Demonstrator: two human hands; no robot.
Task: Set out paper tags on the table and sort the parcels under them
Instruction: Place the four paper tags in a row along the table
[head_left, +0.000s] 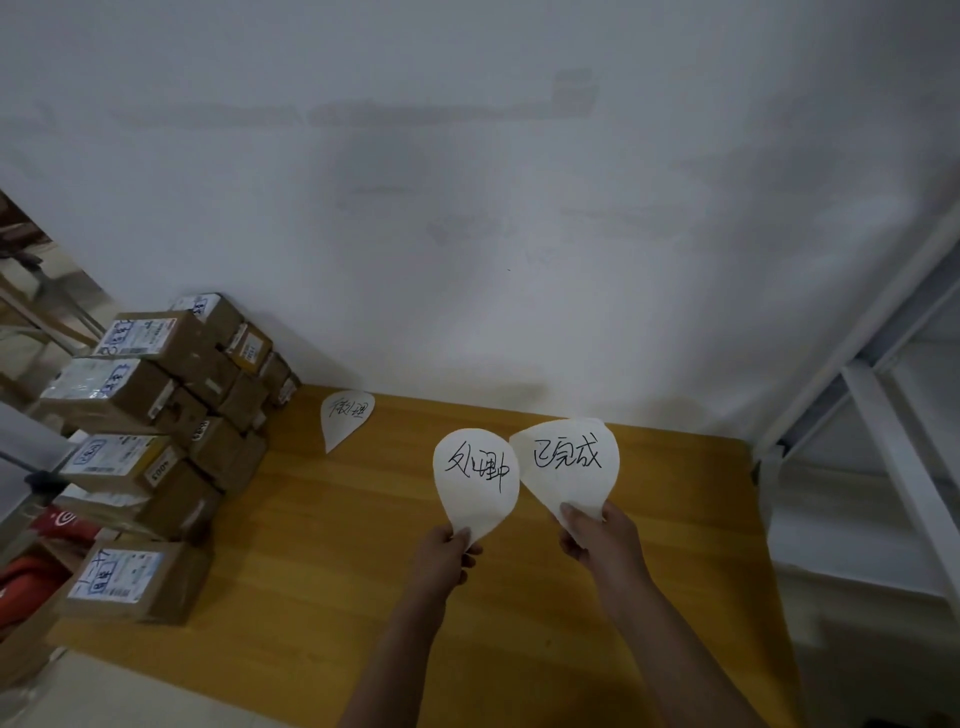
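Paper tags, three in all, two held up over the wooden table.
The left hand pinches the pointed end of the first tag, reading 处理中; the right hand pinches the second tag, reading 已完成, edges touching. The third tag lies flat near the wall, writing unclear. Labelled brown parcels are stacked at the table's left; count unclear.

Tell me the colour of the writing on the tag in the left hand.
Black handwriting on the white tag, seen in the head view.
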